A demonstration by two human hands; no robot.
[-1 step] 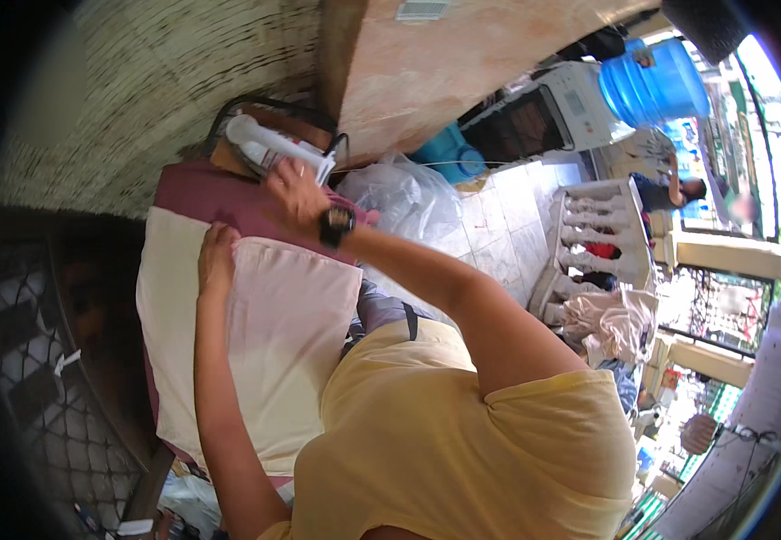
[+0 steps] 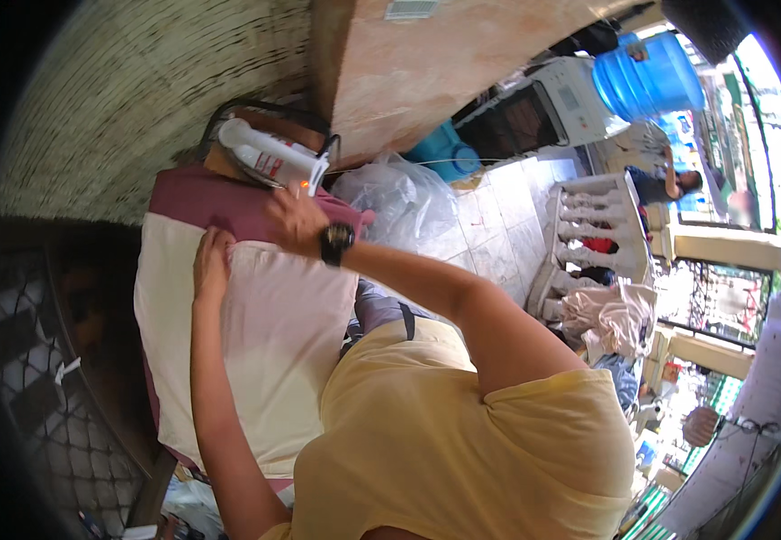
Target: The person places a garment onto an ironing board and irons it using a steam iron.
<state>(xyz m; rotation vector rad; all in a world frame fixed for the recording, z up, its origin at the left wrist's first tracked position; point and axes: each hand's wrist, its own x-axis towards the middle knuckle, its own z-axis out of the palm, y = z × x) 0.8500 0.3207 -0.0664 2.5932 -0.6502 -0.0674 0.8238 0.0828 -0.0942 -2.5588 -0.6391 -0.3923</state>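
A cream cloth (image 2: 273, 315) lies spread on a board with a maroon cover (image 2: 183, 196). My left hand (image 2: 213, 256) is at the cloth's far edge, its fingers bent and closed on the fabric. Beyond the cover stands a white iron (image 2: 273, 157) with a small orange light lit, resting at the board's far end. My right hand (image 2: 297, 223), with a dark watch on the wrist, hovers just on the near side of the iron. Its fingers are slightly blurred but apart, and nothing shows in them.
Right of the board, a clear plastic bag (image 2: 390, 198) sits on the tiled floor beside a teal container (image 2: 444, 153). Farther right are a white appliance (image 2: 570, 103), a blue water jug (image 2: 647, 76) and a white balustrade (image 2: 597, 229). A person (image 2: 665, 184) is beyond it.
My right hand has come away from the iron toward me, uncovering its lit orange light. My left hand stays at the cloth's edge.
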